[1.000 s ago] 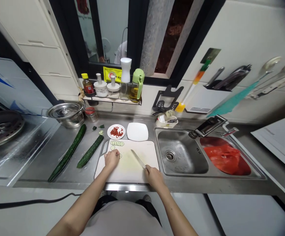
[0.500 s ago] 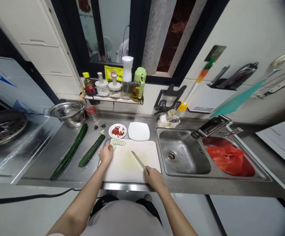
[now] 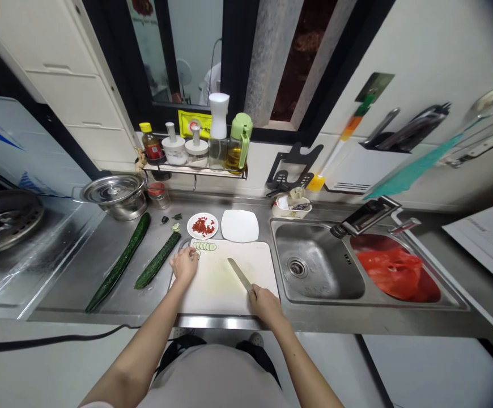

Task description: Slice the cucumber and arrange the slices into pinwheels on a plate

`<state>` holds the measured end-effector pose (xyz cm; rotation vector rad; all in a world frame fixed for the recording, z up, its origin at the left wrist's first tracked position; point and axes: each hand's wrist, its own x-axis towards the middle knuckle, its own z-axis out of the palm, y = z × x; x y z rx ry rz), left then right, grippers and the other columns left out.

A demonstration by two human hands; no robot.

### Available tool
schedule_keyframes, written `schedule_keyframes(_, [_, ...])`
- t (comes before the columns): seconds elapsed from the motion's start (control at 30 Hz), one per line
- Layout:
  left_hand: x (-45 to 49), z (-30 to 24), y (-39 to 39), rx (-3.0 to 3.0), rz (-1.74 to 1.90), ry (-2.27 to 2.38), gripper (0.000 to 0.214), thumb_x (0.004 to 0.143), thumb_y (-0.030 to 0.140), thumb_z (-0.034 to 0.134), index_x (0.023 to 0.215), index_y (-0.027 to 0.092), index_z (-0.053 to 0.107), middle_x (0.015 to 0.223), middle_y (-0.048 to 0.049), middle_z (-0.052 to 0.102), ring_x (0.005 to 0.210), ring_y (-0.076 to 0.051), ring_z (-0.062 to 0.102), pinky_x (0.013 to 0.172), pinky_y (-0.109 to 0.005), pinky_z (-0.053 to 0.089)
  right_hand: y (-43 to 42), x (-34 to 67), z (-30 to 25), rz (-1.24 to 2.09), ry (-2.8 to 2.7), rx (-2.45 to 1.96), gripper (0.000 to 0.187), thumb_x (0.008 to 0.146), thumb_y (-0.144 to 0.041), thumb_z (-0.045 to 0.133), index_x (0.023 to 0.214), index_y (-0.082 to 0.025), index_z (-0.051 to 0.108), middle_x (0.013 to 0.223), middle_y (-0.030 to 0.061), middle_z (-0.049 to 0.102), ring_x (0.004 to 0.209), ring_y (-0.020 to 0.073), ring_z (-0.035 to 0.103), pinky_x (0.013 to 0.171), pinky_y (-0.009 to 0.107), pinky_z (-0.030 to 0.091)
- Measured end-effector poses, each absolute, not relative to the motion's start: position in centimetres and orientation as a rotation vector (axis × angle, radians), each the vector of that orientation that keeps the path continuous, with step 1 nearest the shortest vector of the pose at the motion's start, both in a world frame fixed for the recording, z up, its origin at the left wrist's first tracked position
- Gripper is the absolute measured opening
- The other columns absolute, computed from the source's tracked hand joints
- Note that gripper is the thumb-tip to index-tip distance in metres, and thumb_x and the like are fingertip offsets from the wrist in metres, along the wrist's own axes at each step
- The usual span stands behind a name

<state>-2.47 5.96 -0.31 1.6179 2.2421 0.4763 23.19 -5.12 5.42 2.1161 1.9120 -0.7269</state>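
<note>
My right hand [image 3: 267, 306] grips the handle of a kitchen knife [image 3: 239, 275], its blade angled up and left over the white cutting board [image 3: 225, 300]. At the board's upper left, my left hand [image 3: 185, 264] pinches a cucumber slice, mostly hidden behind the fingertips. Just above those fingers, several cucumber slices [image 3: 205, 246] lie in an overlapping row. To the left of the board lies a cut cucumber [image 3: 158, 260], and farther left a longer whole cucumber [image 3: 119, 263].
Behind the board stand a small plate of chopped red pieces [image 3: 192, 233] and a white square plate [image 3: 240, 225]. Cucumber scraps [image 3: 175, 227] lie nearby. A lidded steel pot [image 3: 130, 207] is at left, a sink [image 3: 323, 269] at right. Condiments line a shelf [image 3: 195, 170].
My left hand has shifted very slightly right and up, its fingers now covering more of the slice beneath them. The knife and my right hand stay almost in place.
</note>
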Motion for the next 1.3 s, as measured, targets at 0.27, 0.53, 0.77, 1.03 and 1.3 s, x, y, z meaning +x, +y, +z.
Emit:
schedule_keyframes(0.27, [0.8, 0.3, 7.8, 1.812, 0.415, 2.117, 0.030, 0.085, 0.034, 0.048, 0.108, 0.028, 0.066, 0.111, -0.0078, 0.063, 0.106, -0.028, 0.050, 0.088, -0.042, 0.032, -4.9, 23.0, 5.6, -0.773, 1.895, 2.104, 0.033, 0.094, -0.029, 0.030, 0.109, -0.020, 0.057, 0.099, 0.0117, 0.069, 0.092, 0.0227, 0.064, 0.072, 0.030, 0.039])
schedule_keyframes(0.53, [2.2, 0.4, 9.2, 2.000, 0.235, 2.049, 0.032, 0.086, 0.031, 0.047, 0.113, 0.028, 0.065, 0.112, -0.0112, 0.060, 0.109, -0.030, 0.046, 0.090, -0.043, 0.030, -4.9, 22.9, 5.8, -0.807, 1.881, 2.102, 0.031, 0.093, -0.027, 0.031, 0.110, -0.019, 0.056, 0.100, 0.0113, 0.068, 0.092, 0.0220, 0.064, 0.070, 0.029, 0.039])
schedule_keyframes(0.77, [2.5, 1.0, 9.2, 1.985, 0.278, 2.023, 0.024, 0.085, 0.021, 0.048, 0.101, 0.024, 0.066, 0.110, -0.0103, 0.061, 0.109, -0.027, 0.049, 0.091, -0.040, 0.029, -4.9, 22.9, 5.9, -0.814, 1.871, 2.106, 0.033, 0.093, -0.027, 0.030, 0.110, -0.019, 0.057, 0.101, 0.0116, 0.068, 0.093, 0.0220, 0.063, 0.072, 0.030, 0.040])
schedule_keyframes(1.03, [1.7, 2.0, 7.2, 1.712, 0.329, 1.909, 0.019, 0.082, 0.031, 0.054, 0.097, 0.026, 0.063, 0.088, -0.0008, 0.070, 0.091, -0.020, 0.060, 0.087, -0.035, 0.033, -4.9, 23.1, 5.4, -0.804, 1.881, 2.098, 0.033, 0.093, -0.026, 0.029, 0.109, -0.019, 0.057, 0.100, 0.0105, 0.068, 0.092, 0.0213, 0.063, 0.071, 0.029, 0.039])
schedule_keyframes(1.3, [0.9, 0.9, 3.9, 1.768, 0.211, 1.848, 0.017, 0.081, 0.029, 0.054, 0.094, 0.026, 0.064, 0.089, -0.0007, 0.070, 0.093, -0.021, 0.060, 0.087, -0.037, 0.032, -5.0, 22.8, 5.7, -0.754, 1.911, 2.066, 0.031, 0.094, -0.025, 0.030, 0.109, -0.018, 0.056, 0.099, 0.0124, 0.068, 0.091, 0.0220, 0.064, 0.071, 0.030, 0.040])
